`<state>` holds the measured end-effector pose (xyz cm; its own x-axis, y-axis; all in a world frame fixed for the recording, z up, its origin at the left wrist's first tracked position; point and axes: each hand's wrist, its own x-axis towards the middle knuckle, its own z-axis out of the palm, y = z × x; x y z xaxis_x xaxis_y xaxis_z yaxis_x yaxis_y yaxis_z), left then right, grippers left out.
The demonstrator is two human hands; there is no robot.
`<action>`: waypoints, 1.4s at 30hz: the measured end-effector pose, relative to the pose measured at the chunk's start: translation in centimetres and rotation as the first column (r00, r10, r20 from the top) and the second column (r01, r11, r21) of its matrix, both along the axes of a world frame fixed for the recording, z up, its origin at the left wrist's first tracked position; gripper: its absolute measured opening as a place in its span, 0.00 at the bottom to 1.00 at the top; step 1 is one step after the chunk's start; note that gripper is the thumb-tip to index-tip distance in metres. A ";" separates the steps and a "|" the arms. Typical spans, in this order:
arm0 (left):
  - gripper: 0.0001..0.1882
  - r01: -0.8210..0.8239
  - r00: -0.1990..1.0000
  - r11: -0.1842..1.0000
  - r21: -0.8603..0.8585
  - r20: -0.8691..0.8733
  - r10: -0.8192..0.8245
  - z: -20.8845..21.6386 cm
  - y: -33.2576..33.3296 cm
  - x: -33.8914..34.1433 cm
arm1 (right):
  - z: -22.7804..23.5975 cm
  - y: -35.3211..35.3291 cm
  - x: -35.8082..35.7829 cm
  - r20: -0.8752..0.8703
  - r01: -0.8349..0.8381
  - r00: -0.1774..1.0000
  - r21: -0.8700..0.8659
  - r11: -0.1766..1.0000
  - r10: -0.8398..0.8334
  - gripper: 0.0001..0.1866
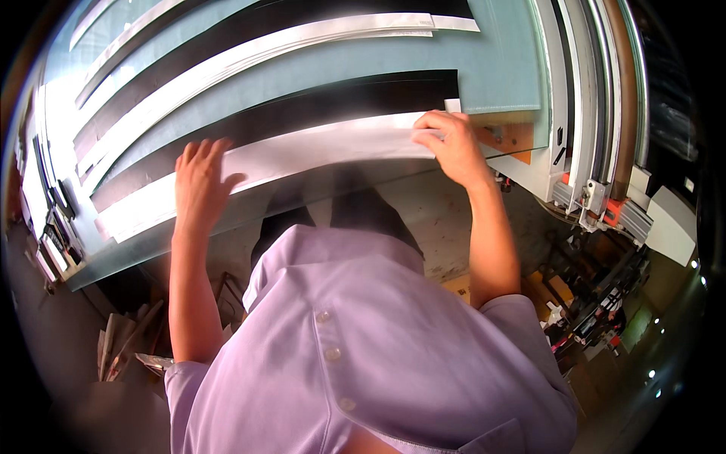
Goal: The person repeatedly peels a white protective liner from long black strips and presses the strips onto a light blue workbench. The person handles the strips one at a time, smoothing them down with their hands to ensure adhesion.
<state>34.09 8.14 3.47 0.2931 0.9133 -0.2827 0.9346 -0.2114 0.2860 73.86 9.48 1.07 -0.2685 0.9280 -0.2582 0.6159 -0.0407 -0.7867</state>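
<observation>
A long white strip (325,145), like paper or thin film, lies along the near edge of a glass-topped table (507,53). Directly behind it runs a black strip (340,97). Near the white strip's left part, my left hand (200,178) is open, with fingers stretched and the thumb apart; whether it touches the strip cannot be made out. At the right end, my right hand (451,144) has its fingers curled and its thumb bent in, closed on the white strip. A small white corner (452,105) shows just behind those fingers.
Farther back lie a stack of white strips (325,34) and another black strip (333,10). A machine frame with metal rails (582,98) borders the table's right side. Below it is a jumble of tools and parts (597,295). Dark narrow items (57,234) sit at the left edge.
</observation>
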 end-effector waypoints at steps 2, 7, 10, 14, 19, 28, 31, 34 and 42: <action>0.24 0.095 0.973 0.988 0.118 0.200 -0.117 -0.1 0.9 4.0 | 0.0 -0.6 -1.0 0.011 -0.081 0.997 0.098 0.992 0.080 0.07; 0.08 0.131 0.870 0.941 -0.313 0.492 0.042 -2.1 2.7 15.1 | -0.9 -1.2 -1.0 -0.281 0.137 0.948 -0.059 0.989 -0.148 0.05; 0.09 0.075 0.898 0.954 -0.291 0.436 0.063 -4.2 4.3 17.2 | -4.1 0.3 4.6 0.068 0.148 0.981 0.336 0.930 -0.181 0.10; 0.12 0.045 0.943 0.895 -0.444 0.315 0.109 -4.2 6.4 20.3 | -6.9 0.9 6.9 0.154 0.130 0.966 0.402 0.906 -0.207 0.14; 0.12 0.035 0.954 0.890 -0.455 0.281 0.107 -5.5 7.3 22.3 | -7.8 0.8 6.7 0.117 0.154 0.967 0.439 0.885 -0.227 0.14; 0.13 0.003 0.971 0.854 -0.520 0.205 0.122 -5.2 7.8 23.0 | -7.8 0.8 6.7 0.099 0.186 0.963 0.426 0.885 -0.250 0.13; 0.13 0.001 0.970 0.862 -0.507 0.209 0.121 -5.3 7.7 23.0 | -7.8 0.8 6.6 0.102 0.189 0.961 0.427 0.884 -0.255 0.13; 0.13 0.004 0.967 0.867 -0.499 0.221 0.123 -5.7 7.6 23.0 | -7.7 0.7 6.7 0.112 0.186 0.960 0.431 0.883 -0.257 0.13; 0.13 -0.007 0.968 0.866 -0.500 0.215 0.131 -5.6 7.7 23.1 | -7.7 0.8 6.6 0.113 0.184 0.958 0.458 0.870 -0.263 0.13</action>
<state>57.16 15.84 -2.11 0.3488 0.6934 -0.6305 0.8339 0.0774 0.5465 80.47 10.31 -6.68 -0.0299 0.9856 0.1667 0.7546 0.1316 -0.6429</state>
